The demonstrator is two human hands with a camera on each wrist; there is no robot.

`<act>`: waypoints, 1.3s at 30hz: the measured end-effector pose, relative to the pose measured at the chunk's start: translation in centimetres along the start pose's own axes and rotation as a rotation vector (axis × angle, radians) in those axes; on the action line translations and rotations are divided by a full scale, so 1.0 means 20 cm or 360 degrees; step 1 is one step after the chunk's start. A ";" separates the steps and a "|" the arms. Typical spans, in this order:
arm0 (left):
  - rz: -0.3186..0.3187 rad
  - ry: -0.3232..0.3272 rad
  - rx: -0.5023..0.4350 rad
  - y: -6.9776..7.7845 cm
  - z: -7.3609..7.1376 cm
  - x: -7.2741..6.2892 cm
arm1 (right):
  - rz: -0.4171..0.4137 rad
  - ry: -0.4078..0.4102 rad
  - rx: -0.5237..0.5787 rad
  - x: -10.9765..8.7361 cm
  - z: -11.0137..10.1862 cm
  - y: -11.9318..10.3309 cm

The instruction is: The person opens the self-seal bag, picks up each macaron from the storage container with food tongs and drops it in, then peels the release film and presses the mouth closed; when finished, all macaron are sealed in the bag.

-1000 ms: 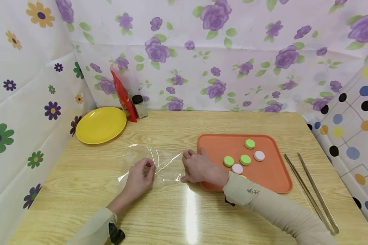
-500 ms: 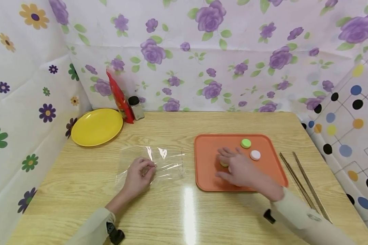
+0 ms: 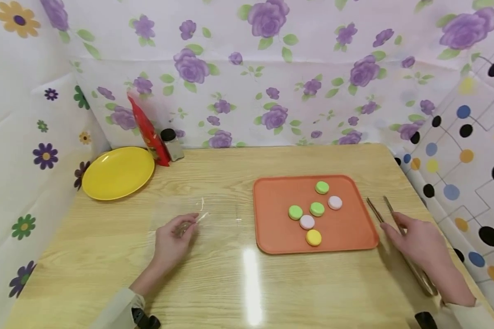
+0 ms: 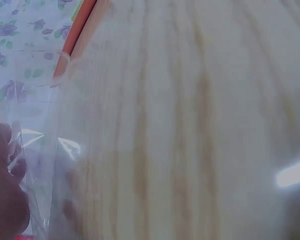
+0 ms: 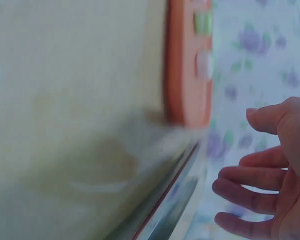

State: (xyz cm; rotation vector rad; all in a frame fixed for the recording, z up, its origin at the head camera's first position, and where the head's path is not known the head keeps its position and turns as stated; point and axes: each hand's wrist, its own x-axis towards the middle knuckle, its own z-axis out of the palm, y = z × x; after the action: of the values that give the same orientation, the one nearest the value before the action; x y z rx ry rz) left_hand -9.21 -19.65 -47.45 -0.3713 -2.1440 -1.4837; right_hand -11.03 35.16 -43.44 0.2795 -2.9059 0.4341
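Note:
My left hand (image 3: 172, 240) pinches a clear plastic bag (image 3: 220, 219) that lies flat on the wooden table, left of the orange tray (image 3: 273, 194). In the left wrist view, the film shines beside the curled fingertips (image 4: 17, 170). At the tray's right, my right hand (image 3: 421, 242) hovers over metal tongs (image 3: 375, 210), whose two arms stand apart. The right wrist view shows its fingers (image 5: 250, 195) spread, with a gap between them and the tongs. Several macarons sit on the tray: green (image 3: 295, 212), pale pink (image 3: 307, 222) and one yellow (image 3: 314, 237).
A yellow plate (image 3: 118, 173) stands at the back left. Beside it are a red packet (image 3: 148, 132) and a black-lidded jar (image 3: 172, 145). Flowered cloth (image 3: 238, 82) hangs behind the table, and a dotted cloth (image 3: 469, 183) hangs on the right.
My right hand has left the bag's right edge, crossed over the tray and reached the tongs. The left hand keeps its pinch on the bag. The head view has turned slightly right.

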 end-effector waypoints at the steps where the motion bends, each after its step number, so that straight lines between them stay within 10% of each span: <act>1: -0.0015 0.0004 -0.0010 -0.02 -0.01 -0.01 | 0.0039 -0.0056 -0.0013 -0.01 0.00 0.03; 6: 0.0007 0.0033 0.0090 -0.01 -0.04 -0.01 | 0.0231 -0.0421 0.0003 -0.06 0.03 0.11; 11: -0.0030 0.0007 0.0067 0.07 0.02 0.03 | 0.0303 -0.0452 -0.0040 -0.12 0.04 0.20; 26: -0.0113 -0.0017 0.0029 0.08 0.00 0.03 | 0.0097 0.0028 -0.0010 -0.15 0.14 0.22; 33: -0.0036 -0.0004 0.0036 0.07 -0.01 0.03 | -0.0337 0.0356 0.0083 -0.15 0.11 0.19; 39: -0.0049 -0.0010 -0.0004 0.06 0.02 0.03 | -0.0544 0.0291 0.0051 -0.13 0.09 0.16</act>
State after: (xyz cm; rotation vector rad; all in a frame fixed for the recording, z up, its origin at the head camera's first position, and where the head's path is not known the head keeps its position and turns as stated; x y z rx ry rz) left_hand -9.16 -18.92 -46.30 -0.3454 -2.1623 -1.5041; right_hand -9.57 38.05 -46.64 0.6886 -2.6052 0.4228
